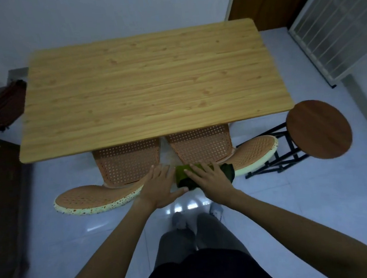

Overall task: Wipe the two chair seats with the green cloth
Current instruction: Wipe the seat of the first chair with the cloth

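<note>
Two orange perforated chairs are tucked under the wooden table. The left seat and the right seat stick out from its near edge. Their cream-rimmed backrests curve towards me. The folded green cloth lies at the near left corner of the right chair, between the two chairs. My right hand presses flat on it, fingers spread, and covers most of it. My left hand rests flat on the left chair's near right corner, holding nothing, its thumb close to the cloth.
A round dark-wood stool on a black frame stands right of the chairs. A brown bag lies on the floor at the table's left. A white grille panel leans at the far right. My legs and shoes stand on the tiled floor.
</note>
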